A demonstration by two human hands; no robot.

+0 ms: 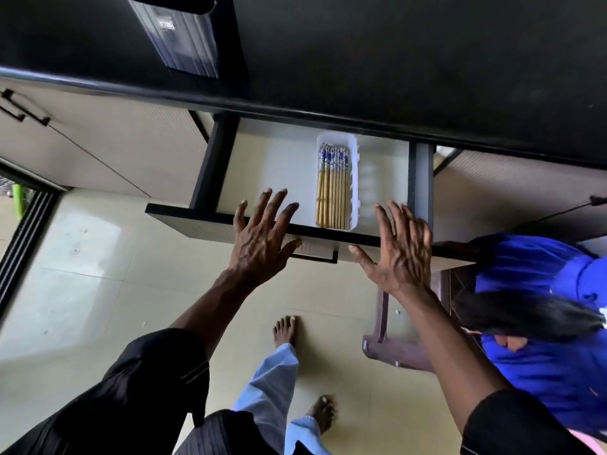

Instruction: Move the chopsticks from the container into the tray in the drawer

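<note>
Several bamboo chopsticks (pixel 331 192) with blue-and-white patterned ends lie side by side in a narrow white tray (pixel 353 178) inside the pulled-out drawer (pixel 272 165). My left hand (pixel 262 238) hovers flat over the drawer's dark front edge (pixel 184 215), fingers spread, holding nothing. My right hand (pixel 400 247) is spread the same way over the front edge to the right of the tray, also holding nothing. A clear ribbed plastic container (pixel 184 37) stands on the black countertop (pixel 394 60) at the back left; I cannot see what is in it.
The drawer handle (pixel 318 257) shows between my hands. A person in blue (pixel 538 323) crouches at the right beside a brown stool (pixel 400 339). Pale cabinet doors (pixel 98 142) flank the drawer. My bare feet (pixel 285 330) stand on the tiled floor.
</note>
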